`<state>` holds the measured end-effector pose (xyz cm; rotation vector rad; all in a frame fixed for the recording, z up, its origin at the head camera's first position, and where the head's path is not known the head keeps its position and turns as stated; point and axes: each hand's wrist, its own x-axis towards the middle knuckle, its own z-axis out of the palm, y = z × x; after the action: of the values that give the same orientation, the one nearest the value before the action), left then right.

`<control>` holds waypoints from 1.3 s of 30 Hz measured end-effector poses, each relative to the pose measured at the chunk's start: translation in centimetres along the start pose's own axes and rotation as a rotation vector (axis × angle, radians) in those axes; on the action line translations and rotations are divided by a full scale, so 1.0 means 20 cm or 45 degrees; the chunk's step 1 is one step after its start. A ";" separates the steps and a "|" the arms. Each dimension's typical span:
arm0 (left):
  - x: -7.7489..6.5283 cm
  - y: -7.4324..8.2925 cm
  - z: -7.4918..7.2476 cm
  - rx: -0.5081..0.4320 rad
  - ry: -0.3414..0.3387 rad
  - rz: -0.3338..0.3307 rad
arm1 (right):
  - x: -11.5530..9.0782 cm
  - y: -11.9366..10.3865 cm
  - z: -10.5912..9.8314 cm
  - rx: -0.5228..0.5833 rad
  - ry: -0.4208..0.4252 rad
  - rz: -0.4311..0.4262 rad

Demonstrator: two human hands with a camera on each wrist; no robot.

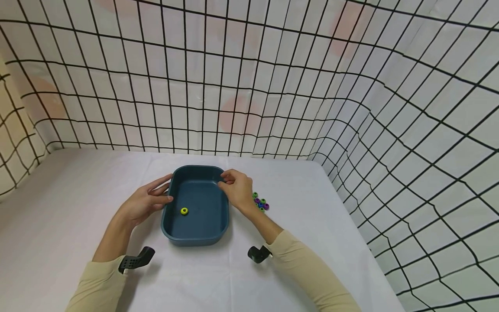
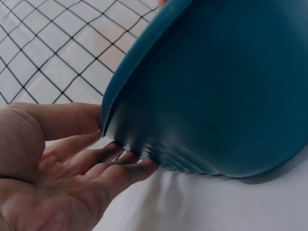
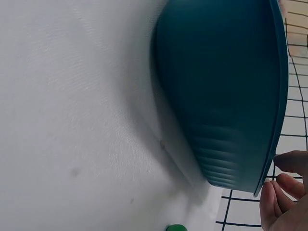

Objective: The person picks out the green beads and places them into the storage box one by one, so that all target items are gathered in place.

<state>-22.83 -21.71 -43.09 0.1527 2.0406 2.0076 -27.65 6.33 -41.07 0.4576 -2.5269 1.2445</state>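
Note:
A deep blue tray point(image 1: 199, 240) stands on the white-covered table with one yellow bead point(image 1: 184, 211) inside. My left hand point(image 1: 145, 201) holds its left side. In the left wrist view, the thumb point(image 2: 72, 120) lies at the rim and the fingertips touch the ribbed outer wall. At the far right corner, my right hand point(image 1: 238, 189) grips the rim, thumb and fingers close around it in the right wrist view. Several green, purple and blue beads point(image 1: 261, 204) lie in a small cluster on the table, right of the tray and partly hidden by the right forearm.
A black wire grid point(image 1: 206, 93) with white sheeting behind it walls in the back and the sides. A green bead point(image 3: 176, 227) shows at the bottom of the right wrist view. A dark wrist camera mount point(image 1: 136, 259) sticks out from the left sleeve.

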 end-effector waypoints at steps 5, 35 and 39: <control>0.00 0.00 0.00 0.010 0.004 0.005 | -0.01 0.01 -0.05 -0.007 0.002 0.006; 0.00 0.00 0.00 0.021 0.020 -0.003 | -0.21 0.33 -0.42 -0.162 0.010 0.133; 0.00 0.00 0.01 0.024 0.023 -0.001 | -0.23 0.35 -0.44 -0.169 0.003 0.142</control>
<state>-22.85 -21.59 -43.10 0.1386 2.0705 1.9969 -25.33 18.10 -42.78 0.2878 -2.6442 1.1036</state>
